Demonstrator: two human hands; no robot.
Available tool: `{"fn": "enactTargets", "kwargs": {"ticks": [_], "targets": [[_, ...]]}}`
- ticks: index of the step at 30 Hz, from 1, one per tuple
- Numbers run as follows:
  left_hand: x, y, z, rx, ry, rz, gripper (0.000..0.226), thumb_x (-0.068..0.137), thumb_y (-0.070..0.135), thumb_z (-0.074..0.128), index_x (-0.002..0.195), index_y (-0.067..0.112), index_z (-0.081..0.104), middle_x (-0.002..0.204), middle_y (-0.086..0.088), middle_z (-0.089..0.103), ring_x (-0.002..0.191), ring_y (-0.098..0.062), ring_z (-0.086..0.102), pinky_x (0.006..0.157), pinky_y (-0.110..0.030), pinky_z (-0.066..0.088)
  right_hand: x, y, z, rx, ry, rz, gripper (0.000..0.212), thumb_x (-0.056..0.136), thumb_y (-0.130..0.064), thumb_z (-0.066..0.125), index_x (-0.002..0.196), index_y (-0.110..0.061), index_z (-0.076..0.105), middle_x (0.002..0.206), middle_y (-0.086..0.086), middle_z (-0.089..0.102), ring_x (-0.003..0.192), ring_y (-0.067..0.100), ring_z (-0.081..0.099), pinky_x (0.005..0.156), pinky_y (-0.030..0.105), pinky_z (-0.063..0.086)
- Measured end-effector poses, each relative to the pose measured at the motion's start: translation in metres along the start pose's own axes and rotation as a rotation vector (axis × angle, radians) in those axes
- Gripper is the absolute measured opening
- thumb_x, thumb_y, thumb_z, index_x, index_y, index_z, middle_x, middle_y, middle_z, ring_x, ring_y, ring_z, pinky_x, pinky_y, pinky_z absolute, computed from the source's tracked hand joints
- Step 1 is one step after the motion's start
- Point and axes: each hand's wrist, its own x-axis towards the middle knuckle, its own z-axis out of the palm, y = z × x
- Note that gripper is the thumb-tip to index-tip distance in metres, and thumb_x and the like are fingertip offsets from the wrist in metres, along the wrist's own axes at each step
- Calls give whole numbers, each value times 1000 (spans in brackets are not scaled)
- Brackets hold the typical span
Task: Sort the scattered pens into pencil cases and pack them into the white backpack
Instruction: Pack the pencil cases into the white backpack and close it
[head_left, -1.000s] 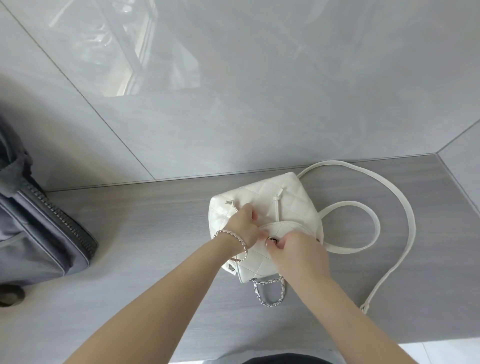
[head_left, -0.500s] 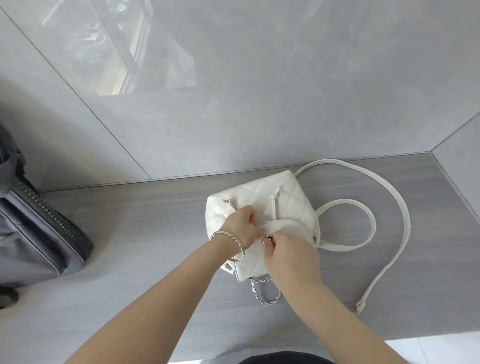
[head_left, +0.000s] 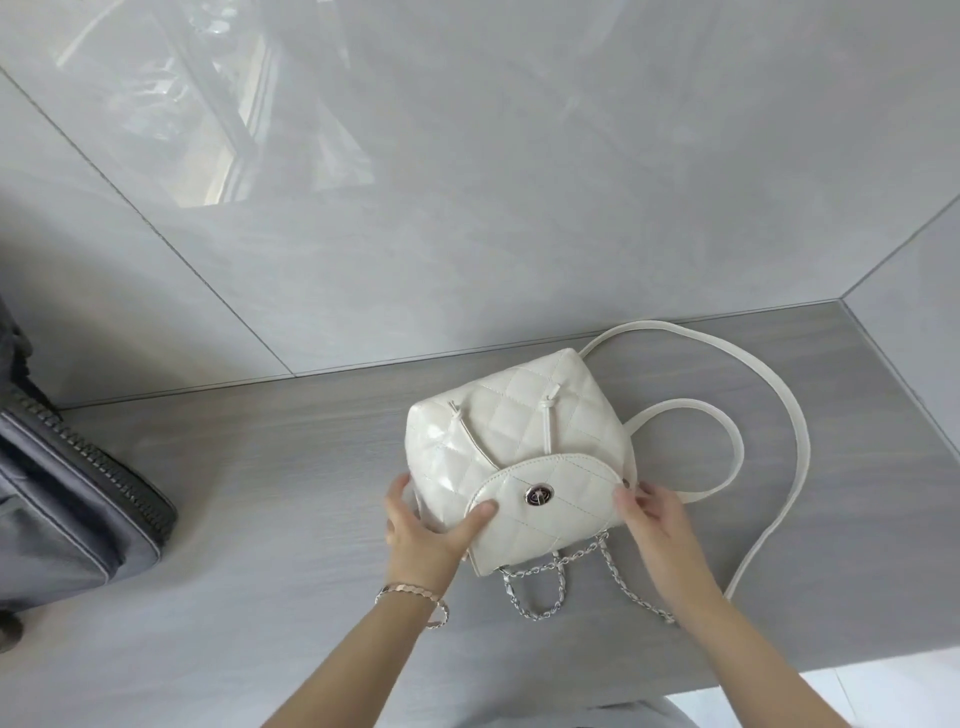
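The white quilted backpack (head_left: 524, 426) lies on the grey wooden shelf (head_left: 285, 493), its flap down with the round metal clasp (head_left: 538, 495) showing. My left hand (head_left: 423, 525) holds the bag's left side, thumb pressed on the flap's edge. My right hand (head_left: 652, 512) touches the flap's right edge with spread fingers. The white shoulder straps (head_left: 779, 415) loop off to the right, and a silver chain (head_left: 540, 587) hangs out below the bag. No pens or pencil cases are in sight.
A dark grey zippered bag (head_left: 67, 499) sits at the left end of the shelf. Glossy grey tiled wall (head_left: 467, 182) rises behind. The shelf's front edge (head_left: 779, 670) runs near the bottom right, with pale floor below.
Both hands left the clasp at the flap's middle and moved apart to the bag's two sides. The flap now lies closed with the clasp uncovered.
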Motion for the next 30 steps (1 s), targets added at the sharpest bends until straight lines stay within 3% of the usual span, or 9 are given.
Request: {"fn": "enactTargets", "kwargs": {"ticks": [5, 8, 11, 17, 19, 22, 25, 27, 30], "targets": [[16, 2, 1, -137, -117, -190, 109, 49, 38, 89, 136, 4, 32, 114, -6, 61, 99, -28, 62, 80, -36, 51, -12, 39, 26, -198, -216, 41, 50, 65, -30, 82, 102, -27, 48, 101, -12, 61, 96, 4, 58, 74, 13, 42], [18, 5, 1, -238, -167, -283, 95, 24, 52, 85, 100, 0, 61, 70, -7, 66, 56, -23, 57, 57, -31, 43, -16, 34, 44, -5, -184, 24, 62, 51, -26, 84, 100, -18, 48, 81, -8, 64, 75, 9, 62, 68, 22, 53], [17, 19, -1, -276, -216, -331, 61, 36, 47, 85, 73, 7, 59, 43, 0, 48, 39, -16, 41, 49, -27, 34, -16, 20, 53, 158, -186, 20, 53, 65, -2, 78, 106, -13, 47, 82, 2, 65, 71, 9, 62, 58, 12, 51], [14, 41, 6, -310, -277, -465, 45, 62, 58, 69, 63, 18, 49, 53, 1, 42, 46, -14, 37, 40, -16, 26, -13, -5, 63, -168, -78, 1, 24, 81, -5, 59, 61, -10, 48, 33, -7, 44, 28, 7, 41, 30, 11, 30], [13, 43, 10, -314, -283, -492, 48, 59, 61, 69, 66, 18, 49, 56, 1, 43, 48, -14, 37, 40, -15, 27, -12, -10, 69, -181, -187, 57, 40, 92, -10, 39, 56, -10, 55, 42, 0, 54, 41, 13, 56, 38, 12, 40], [9, 45, 18, -290, -280, -473, 49, 59, 59, 70, 70, 16, 51, 60, -1, 46, 50, -15, 37, 42, -16, 29, -17, -25, 66, -378, -301, 59, 24, 84, -30, 52, 61, -27, 50, 64, -7, 56, 75, 10, 53, 63, 17, 38], [-1, 50, 30, -294, -310, -489, 46, 62, 58, 69, 70, 16, 51, 58, 0, 47, 50, -14, 41, 44, -16, 30, -33, -26, 26, -146, -582, 122, 23, 91, -22, 49, 72, -20, 60, 67, 6, 70, 63, -4, 60, 65, 17, 38], [-9, 55, 42, -319, -320, -490, 46, 63, 57, 69, 67, 16, 50, 55, -1, 49, 50, -14, 44, 47, -18, 30, -36, -25, -15, 13, -733, 193, 31, 91, -25, 39, 72, -8, 57, 54, 18, 61, 50, 9, 62, 64, 27, 43], [-16, 61, 66, -297, -301, -446, 44, 63, 56, 70, 65, 16, 50, 50, 1, 50, 49, -13, 42, 47, -19, 29, -27, -29, -82, -211, -716, 129, 28, 79, -33, 48, 65, -10, 56, 47, 6, 47, 41, 12, 50, 64, 30, 44]]}}
